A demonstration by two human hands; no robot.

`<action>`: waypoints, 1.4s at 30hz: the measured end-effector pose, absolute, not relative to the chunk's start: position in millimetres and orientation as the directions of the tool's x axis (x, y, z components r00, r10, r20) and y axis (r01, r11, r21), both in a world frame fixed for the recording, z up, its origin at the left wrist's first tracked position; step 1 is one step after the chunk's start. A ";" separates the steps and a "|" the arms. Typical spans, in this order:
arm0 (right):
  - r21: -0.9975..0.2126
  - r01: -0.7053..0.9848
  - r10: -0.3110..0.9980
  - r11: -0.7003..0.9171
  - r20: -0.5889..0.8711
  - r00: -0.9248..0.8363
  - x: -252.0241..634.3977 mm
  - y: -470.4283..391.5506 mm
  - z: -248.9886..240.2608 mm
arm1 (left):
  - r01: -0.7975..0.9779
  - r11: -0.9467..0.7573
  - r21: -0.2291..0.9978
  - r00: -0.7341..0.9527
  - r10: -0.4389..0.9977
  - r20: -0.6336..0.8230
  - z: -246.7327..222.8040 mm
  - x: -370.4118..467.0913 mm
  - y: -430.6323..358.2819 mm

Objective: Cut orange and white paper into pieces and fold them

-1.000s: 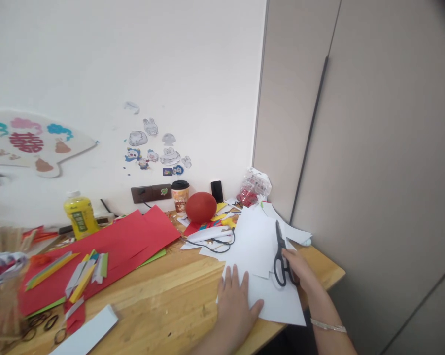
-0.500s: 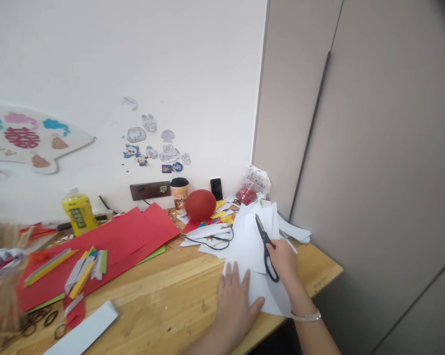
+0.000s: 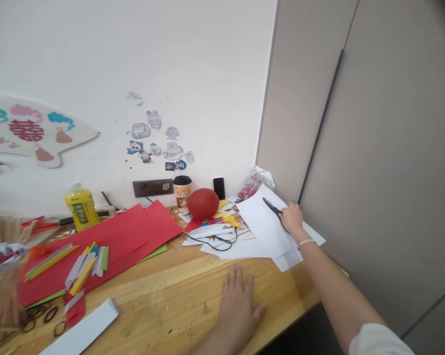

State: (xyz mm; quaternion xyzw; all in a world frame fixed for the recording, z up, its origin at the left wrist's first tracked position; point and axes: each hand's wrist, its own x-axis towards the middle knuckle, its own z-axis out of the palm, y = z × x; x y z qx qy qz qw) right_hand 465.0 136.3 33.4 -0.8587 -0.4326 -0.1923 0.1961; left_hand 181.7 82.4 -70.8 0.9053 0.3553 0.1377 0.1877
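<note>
My right hand (image 3: pixel 292 218) is closed around black-handled scissors (image 3: pixel 273 206), whose blades point away toward the upper left. Beneath them white paper sheets (image 3: pixel 261 222) overlap near the wardrobe, and the hand rests at their right side. My left hand (image 3: pixel 238 303) lies flat on the bare wood, fingers spread, holding nothing. It is in front of the sheets and apart from them. Part of the scissors' handle is hidden by my right fingers.
A red balloon (image 3: pixel 203 203), a paper cup (image 3: pixel 182 192) and a phone (image 3: pixel 219 188) stand along the wall. Red paper (image 3: pixel 126 229) with folded strips covers the left side of the wooden table (image 3: pixel 163 296). A yellow glue gun (image 3: pixel 231 221) trails a black cord. A yellow bottle (image 3: pixel 81 208) stands behind.
My right hand has moved away from me toward the back right with the scissors, and the white sheets have shifted back too. My left hand, earlier on the paper, now lies on bare wood.
</note>
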 end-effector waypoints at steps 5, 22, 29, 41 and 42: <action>-0.252 0.813 0.613 -0.524 0.551 0.566 455.3 135.1 24.7 | 0.590 -0.676 0.441 0.704 0.698 0.128 -73.2 182.1 81.9; -0.870 0.493 0.806 -0.014 0.282 0.520 385.9 88.7 3.5 | 0.412 -0.822 0.393 0.844 0.507 0.176 -51.2 178.2 73.7; -0.903 0.430 0.979 0.024 0.109 0.174 290.2 64.7 -17.2 | 0.499 -0.820 0.282 0.770 0.568 0.290 -65.8 134.4 61.6; -0.503 0.864 0.980 0.017 0.179 0.085 234.1 95.3 -29.5 | 0.890 -0.448 0.087 0.415 0.874 0.255 -14.4 12.4 138.6; -0.472 0.881 0.980 0.020 0.182 0.076 233.6 97.1 -30.3 | 0.913 -0.400 0.074 0.371 0.892 0.257 -9.8 6.3 153.7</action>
